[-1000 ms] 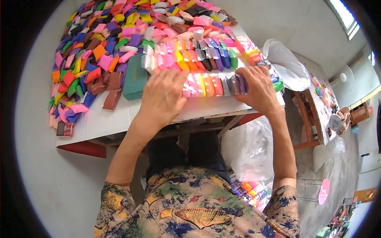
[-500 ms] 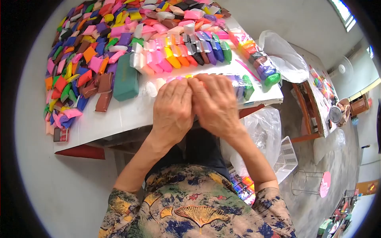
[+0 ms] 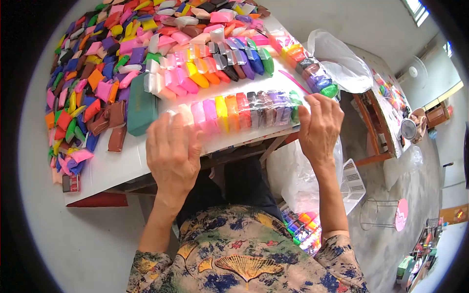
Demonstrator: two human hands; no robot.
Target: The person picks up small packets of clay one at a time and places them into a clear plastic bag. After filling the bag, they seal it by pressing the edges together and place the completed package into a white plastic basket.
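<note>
A row of small coloured packets in clear film [image 3: 237, 112] lies along the front of the table, running from pale pink through yellow, red and black to green. My left hand [image 3: 172, 146] is at its pale left end, fingers stretched out and blurred at the tips. At the green right end is my right hand [image 3: 321, 119], fingers loosely bent and thumb apart, holding nothing visible. Behind this row sits a second row of upright packets [image 3: 210, 71]. A dark green block [image 3: 142, 105] stands against that row's left end.
A large heap of loose coloured packets [image 3: 97, 63] covers the table's left and back. Another wrapped row [image 3: 305, 63] lies on the right beside a pink strip [image 3: 293, 81]. Clear plastic bags [image 3: 337, 61] hang at the table's right edge. A pink-topped stool [image 3: 400, 215] stands on the floor.
My hands were side by side over the middle of the front row. They have moved apart to its two ends, and the wrapped packets between them now show.
</note>
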